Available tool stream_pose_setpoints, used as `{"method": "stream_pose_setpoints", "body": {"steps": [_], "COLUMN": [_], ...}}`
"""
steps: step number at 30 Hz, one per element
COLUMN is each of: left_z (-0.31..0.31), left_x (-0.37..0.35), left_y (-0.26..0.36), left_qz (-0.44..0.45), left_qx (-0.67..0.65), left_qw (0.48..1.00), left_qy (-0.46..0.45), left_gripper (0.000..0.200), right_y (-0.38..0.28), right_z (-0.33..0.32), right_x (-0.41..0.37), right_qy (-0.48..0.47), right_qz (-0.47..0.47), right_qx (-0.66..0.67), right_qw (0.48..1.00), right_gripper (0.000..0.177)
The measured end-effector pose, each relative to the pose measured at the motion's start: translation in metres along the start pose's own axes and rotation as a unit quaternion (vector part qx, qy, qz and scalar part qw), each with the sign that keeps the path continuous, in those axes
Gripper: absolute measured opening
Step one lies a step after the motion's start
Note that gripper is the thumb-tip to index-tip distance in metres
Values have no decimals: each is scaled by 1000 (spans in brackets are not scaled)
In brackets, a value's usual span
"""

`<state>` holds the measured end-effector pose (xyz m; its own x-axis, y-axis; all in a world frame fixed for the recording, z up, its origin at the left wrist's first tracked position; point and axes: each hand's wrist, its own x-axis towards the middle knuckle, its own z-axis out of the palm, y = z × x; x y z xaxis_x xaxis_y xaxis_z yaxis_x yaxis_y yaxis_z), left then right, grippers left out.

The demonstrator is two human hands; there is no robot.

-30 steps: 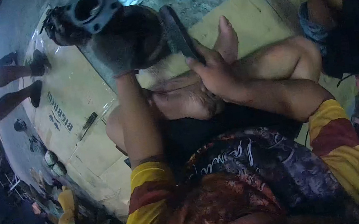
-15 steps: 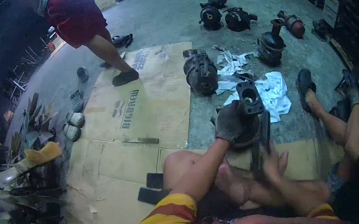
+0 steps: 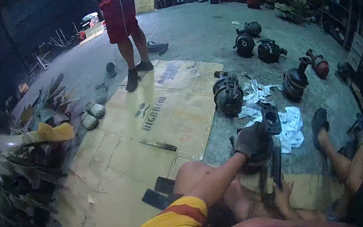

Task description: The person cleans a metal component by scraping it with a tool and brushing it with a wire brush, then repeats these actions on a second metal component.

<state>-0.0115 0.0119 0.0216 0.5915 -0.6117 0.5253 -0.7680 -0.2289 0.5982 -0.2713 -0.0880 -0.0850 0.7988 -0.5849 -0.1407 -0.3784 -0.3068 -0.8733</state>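
My left hand, in a dark work glove, is closed round the neck of a dark, greasy metal part. The part's square end flange, with a round hole, faces up just right of the glove; its rounded body sits below, between my legs. My right hand is bare and low in front of me, its fingers around the lower end of a long dark bar. The bar's upper end lies close beside the metal part, under the flange.
Flattened cardboard covers the floor at left, with a dark strip on it. A similar metal part stands ahead by white rags; several more lie beyond. Metal blades pile at left. A standing person and another person's legs are nearby.
The view has turned left and up. My right hand has moved lower, to the bar's end, and is less blurred. The standing person has turned, feet now together on the cardboard.
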Motion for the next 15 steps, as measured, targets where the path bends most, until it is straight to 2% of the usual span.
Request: {"method": "stream_pose_setpoints", "body": {"steps": [1, 2, 4, 5, 7, 9, 11, 13, 15], "left_z": [3, 4, -1, -4, -13, -17, -18, -16, -15], "left_x": [-1, -4, 0, 0, -2, -2, -1, -1, -1], "left_y": [3, 5, 7, 9, 14, 19, 19, 17, 18], "left_qz": [5, 3, -27, -25, -73, -49, -28, -7, -22], "left_qx": [31, 30, 0, 2, 3, 8, 14, -5, 5], "left_qw": [999, 999, 998, 998, 996, 998, 999, 1000, 1000], "left_qy": [-35, -45, -54, -57, -51, -44, -33, -12, -22], "left_gripper": [27, 27, 27, 27, 29, 31, 32, 33, 32], "right_y": [19, -83, -7, -59, -70, -82, -127, -83, -90], "right_z": [5, -7, -27, -39, -59, -64, -62, -60, -52], "right_x": [-3, -18, 62, 71, 118, 157, 155, 187, 168], "right_qy": [-3, 64, 56, 1, -15, -89, -125, -138, -104], "right_qz": [-92, 58, -9, 23, -115, -44, -60, -76, -100], "right_qx": [160, -192, -130, -1, -136, -107, -124, -114, -15], "right_qw": [983, 978, 990, 1000, 984, 989, 983, 981, 989], "right_gripper": [62, 62, 61, 59, 58, 58, 50, 50, 49]}}
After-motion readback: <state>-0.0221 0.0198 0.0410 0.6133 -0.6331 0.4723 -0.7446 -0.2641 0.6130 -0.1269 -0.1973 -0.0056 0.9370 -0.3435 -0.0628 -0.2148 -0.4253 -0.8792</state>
